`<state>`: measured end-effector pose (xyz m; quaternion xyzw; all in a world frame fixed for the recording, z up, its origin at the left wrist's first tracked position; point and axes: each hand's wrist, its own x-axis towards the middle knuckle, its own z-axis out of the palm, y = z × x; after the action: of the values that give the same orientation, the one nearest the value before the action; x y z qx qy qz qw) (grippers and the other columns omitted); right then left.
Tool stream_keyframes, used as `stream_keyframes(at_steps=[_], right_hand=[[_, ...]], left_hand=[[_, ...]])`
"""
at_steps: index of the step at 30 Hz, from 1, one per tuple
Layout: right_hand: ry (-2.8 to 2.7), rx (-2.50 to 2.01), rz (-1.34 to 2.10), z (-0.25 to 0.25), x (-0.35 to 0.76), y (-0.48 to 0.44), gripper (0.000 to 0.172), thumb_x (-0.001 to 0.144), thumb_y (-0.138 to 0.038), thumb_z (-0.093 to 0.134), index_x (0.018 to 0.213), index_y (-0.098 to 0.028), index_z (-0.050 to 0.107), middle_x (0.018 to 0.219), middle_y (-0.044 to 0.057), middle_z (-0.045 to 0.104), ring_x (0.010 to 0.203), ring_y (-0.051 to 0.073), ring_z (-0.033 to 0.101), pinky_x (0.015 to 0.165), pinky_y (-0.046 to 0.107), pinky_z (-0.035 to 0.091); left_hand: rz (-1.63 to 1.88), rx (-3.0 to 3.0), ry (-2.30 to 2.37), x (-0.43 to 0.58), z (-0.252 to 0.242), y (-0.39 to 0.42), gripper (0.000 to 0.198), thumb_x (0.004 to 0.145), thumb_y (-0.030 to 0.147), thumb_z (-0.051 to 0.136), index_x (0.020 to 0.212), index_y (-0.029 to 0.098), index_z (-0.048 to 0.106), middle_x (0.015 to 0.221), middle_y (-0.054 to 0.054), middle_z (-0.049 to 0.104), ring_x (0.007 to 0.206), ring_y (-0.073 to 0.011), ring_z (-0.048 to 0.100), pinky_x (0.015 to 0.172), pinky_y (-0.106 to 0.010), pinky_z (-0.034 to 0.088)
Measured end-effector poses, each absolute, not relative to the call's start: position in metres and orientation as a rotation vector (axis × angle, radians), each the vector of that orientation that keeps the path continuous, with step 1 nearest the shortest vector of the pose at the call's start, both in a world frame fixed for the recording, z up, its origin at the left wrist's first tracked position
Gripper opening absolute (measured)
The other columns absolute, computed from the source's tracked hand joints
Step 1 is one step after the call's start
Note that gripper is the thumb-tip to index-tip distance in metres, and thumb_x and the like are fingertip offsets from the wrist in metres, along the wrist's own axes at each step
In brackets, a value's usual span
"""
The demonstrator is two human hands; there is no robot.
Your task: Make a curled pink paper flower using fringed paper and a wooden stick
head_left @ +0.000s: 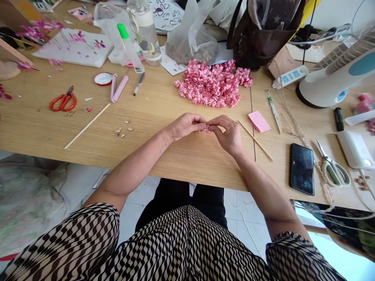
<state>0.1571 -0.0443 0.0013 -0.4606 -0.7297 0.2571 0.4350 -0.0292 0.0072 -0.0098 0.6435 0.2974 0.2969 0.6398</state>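
Over the front middle of the wooden table, my left hand and my right hand meet fingertip to fingertip. Pinched between them is a small pink curled paper piece, mostly covered by my fingers. Just beyond my hands lies a heap of similar pink curled paper pieces. To the right of my right hand are a thin wooden stick and a stack of pink paper. Several small pale bits lie left of my left hand.
Red-handled pliers and another stick lie at left. A water bottle and a plastic bag stand behind. On the right are a phone, scissors, a power strip and a white fan-like appliance.
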Motion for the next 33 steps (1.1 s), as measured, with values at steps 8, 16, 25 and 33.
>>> stream_keyframes(at_steps=[8,16,25,33], right_hand=[[-1.845,-1.177,0.606,0.001,0.159,-0.043,0.007,0.085,-0.025,0.064,0.080,-0.024,0.069,0.081,0.002,0.067,0.081,0.018,0.060,0.081,0.036,0.047],[-1.650,-1.171,1.007,0.000,0.158,-0.043,0.022,0.085,-0.041,0.064,0.082,-0.020,0.064,0.072,0.000,0.064,0.067,0.012,0.058,0.067,0.029,0.047],[-1.293,-1.009,1.425,-0.004,0.157,-0.040,0.032,0.076,-0.050,0.074,0.078,-0.020,0.063,0.070,-0.001,0.065,0.062,0.010,0.058,0.064,0.027,0.050],[-1.053,-0.988,1.541,-0.005,0.160,-0.037,0.033,0.066,-0.044,0.081,0.073,-0.020,0.061,0.072,-0.004,0.059,0.062,0.007,0.054,0.064,0.025,0.051]], left_hand=[[0.660,1.496,0.705,-0.029,-0.008,0.007,0.036,0.074,0.050,0.076,0.079,0.014,0.073,0.070,-0.002,0.066,0.061,-0.0083,0.051,0.058,-0.023,0.037],[0.543,1.084,0.569,-0.028,-0.010,0.006,0.041,0.077,0.055,0.073,0.078,0.014,0.070,0.079,-0.008,0.069,0.070,-0.0123,0.062,0.055,-0.021,0.040],[0.453,0.914,0.488,-0.024,-0.013,0.003,0.043,0.081,0.057,0.068,0.071,0.015,0.066,0.075,-0.007,0.065,0.054,-0.0085,0.052,0.044,-0.022,0.034],[0.927,1.139,0.699,-0.017,-0.008,-0.001,0.036,0.069,0.045,0.082,0.079,0.015,0.065,0.067,0.001,0.062,0.056,-0.0066,0.052,0.052,-0.020,0.038]])
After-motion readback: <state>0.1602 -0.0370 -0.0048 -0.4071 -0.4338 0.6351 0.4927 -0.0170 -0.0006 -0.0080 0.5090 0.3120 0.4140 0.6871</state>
